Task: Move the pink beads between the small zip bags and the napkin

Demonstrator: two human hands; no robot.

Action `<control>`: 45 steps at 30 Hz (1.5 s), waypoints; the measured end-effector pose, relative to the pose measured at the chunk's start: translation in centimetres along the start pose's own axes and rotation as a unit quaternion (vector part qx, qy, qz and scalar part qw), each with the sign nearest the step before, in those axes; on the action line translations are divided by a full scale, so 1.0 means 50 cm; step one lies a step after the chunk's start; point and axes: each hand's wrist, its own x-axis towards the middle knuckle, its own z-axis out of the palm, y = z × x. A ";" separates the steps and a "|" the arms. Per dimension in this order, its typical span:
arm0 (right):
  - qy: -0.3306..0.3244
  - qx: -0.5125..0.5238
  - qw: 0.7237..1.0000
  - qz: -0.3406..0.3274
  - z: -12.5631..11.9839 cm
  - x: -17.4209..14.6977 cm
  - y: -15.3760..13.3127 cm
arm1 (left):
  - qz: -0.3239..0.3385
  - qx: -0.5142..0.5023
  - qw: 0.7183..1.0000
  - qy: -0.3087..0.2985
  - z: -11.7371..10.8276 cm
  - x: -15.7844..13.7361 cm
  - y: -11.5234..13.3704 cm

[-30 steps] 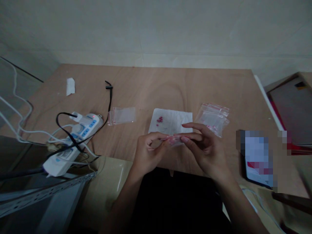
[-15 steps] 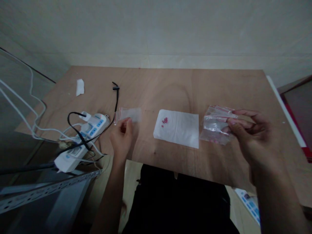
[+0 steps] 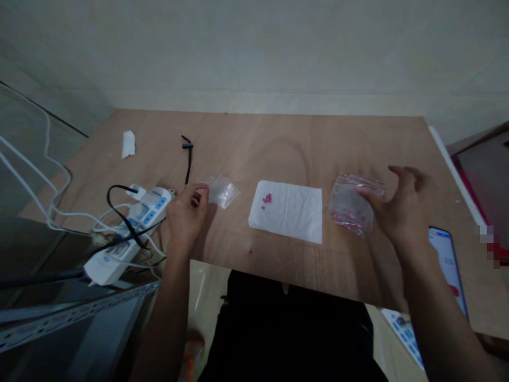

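Left of white sheet (image 3: 296, 212): clear bag (image 3: 224, 192) pinched by left hand (image 3: 186, 212).
Judged light, limp, slippery; best gripped by edge. Right of sheet, right hand (image 3: 401, 209) spread at bag stack (image 3: 348, 204).

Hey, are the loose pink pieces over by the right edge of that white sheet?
No, the loose pink pieces lie clustered near the left edge of the white sheet.
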 end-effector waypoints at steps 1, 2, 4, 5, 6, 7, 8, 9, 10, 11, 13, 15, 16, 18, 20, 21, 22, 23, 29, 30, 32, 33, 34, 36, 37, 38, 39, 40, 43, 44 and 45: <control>0.013 0.005 1.000 -0.022 -0.008 -0.004 -0.026 | 0.046 -0.014 0.999 -0.008 -0.011 -0.003 0.014; 0.016 0.028 0.999 -0.038 -0.015 -0.008 -0.056 | 0.096 -0.029 0.995 -0.020 -0.020 -0.007 0.030; -0.037 0.131 0.988 -0.075 -0.025 -0.013 -0.126 | 0.195 -0.062 0.978 -0.049 -0.035 -0.016 0.067; -0.073 0.196 0.974 -0.084 -0.027 -0.014 -0.160 | 0.235 -0.081 0.966 -0.067 -0.040 -0.021 0.086; -0.130 0.248 0.956 -0.090 -0.026 -0.015 -0.191 | 0.267 -0.101 0.955 -0.081 -0.043 -0.026 0.103; -0.194 0.297 0.930 -0.094 -0.023 -0.015 -0.216 | 0.290 -0.122 0.945 -0.091 -0.045 -0.032 0.118; -0.264 0.332 0.900 -0.095 -0.018 -0.014 -0.235 | 0.305 -0.144 0.936 -0.098 -0.046 -0.037 0.130; -0.333 0.360 0.867 -0.093 -0.012 -0.014 -0.248 | 0.315 -0.164 0.929 -0.102 -0.047 -0.042 0.140; -0.393 0.386 0.830 -0.085 -0.007 -0.015 -0.254 | 0.319 -0.181 0.924 -0.107 -0.048 -0.047 0.147; -0.444 0.411 0.793 -0.069 -0.001 -0.017 -0.256 | 0.321 -0.195 0.920 -0.113 -0.050 -0.052 0.151; -0.504 0.463 0.729 -0.025 0.005 -0.025 -0.251 | 0.316 -0.216 0.913 -0.141 -0.054 -0.062 0.155; -0.524 0.496 0.692 0.017 0.006 -0.039 -0.244 | 0.307 -0.231 0.907 -0.172 -0.059 -0.071 0.156; -0.529 0.501 0.684 0.030 0.004 -0.048 -0.241 | 0.305 -0.238 0.904 -0.185 -0.061 -0.076 0.155; -0.535 0.501 0.678 0.046 0.001 -0.066 -0.237 | 0.302 -0.246 0.898 -0.206 -0.065 -0.085 0.154; -0.534 0.487 0.689 0.049 -0.002 -0.083 -0.235 | 0.299 -0.253 0.893 -0.223 -0.069 -0.093 0.151; -0.525 0.468 0.710 0.043 -0.003 -0.090 -0.234 | 0.300 -0.252 0.892 -0.226 -0.071 -0.097 0.150; -0.510 0.442 0.737 0.031 -0.004 -0.096 -0.233 | 0.301 -0.247 0.893 -0.225 -0.073 -0.101 0.150; -0.494 0.414 0.765 0.015 -0.004 -0.100 -0.234 | 0.300 -0.239 0.897 -0.220 -0.075 -0.105 0.150; -0.457 0.385 0.802 -0.012 -0.004 -0.117 -0.257 | 0.191 -0.221 0.925 -0.245 -0.050 -0.140 0.169; -0.459 0.396 0.795 -0.020 -0.002 -0.118 -0.261 | 0.171 -0.216 0.928 -0.250 -0.040 -0.146 0.172; -0.454 0.418 0.785 -0.048 0.008 -0.115 -0.262 | 0.130 -0.215 0.937 -0.242 -0.020 -0.154 0.174; -0.439 0.425 0.789 -0.064 0.017 -0.110 -0.258 | 0.103 -0.218 0.943 -0.229 -0.012 -0.157 0.172; -0.416 0.421 0.802 -0.081 0.030 -0.102 -0.252 | 0.075 -0.217 0.950 -0.213 -0.006 -0.158 0.169; -0.354 0.375 0.848 -0.122 0.066 -0.080 -0.234 | 0.024 -0.209 0.960 -0.185 -0.001 -0.158 0.158; -0.326 0.335 0.872 -0.148 0.089 -0.067 -0.225 | 0.007 -0.202 0.963 -0.180 -0.002 -0.158 0.152; -0.313 0.289 0.887 -0.176 0.113 -0.054 -0.216 | -0.003 -0.197 0.963 -0.182 -0.004 -0.157 0.146; -0.312 0.243 0.895 -0.208 0.137 -0.041 -0.208 | -0.010 -0.196 0.962 -0.191 -0.006 -0.158 0.140; -0.321 0.199 0.893 -0.243 0.159 -0.029 -0.203 | -0.014 -0.199 0.959 -0.203 -0.009 -0.158 0.134; -0.355 0.125 0.867 -0.326 0.205 -0.005 -0.197 | -0.023 -0.203 0.954 -0.220 -0.015 -0.162 0.123; -0.361 0.117 0.860 -0.341 0.213 -0.001 -0.197 | -0.024 -0.202 0.954 -0.219 -0.016 -0.163 0.120; -0.364 0.113 0.856 -0.349 0.216 0.002 -0.197 | -0.024 -0.199 0.955 -0.218 -0.016 -0.164 0.118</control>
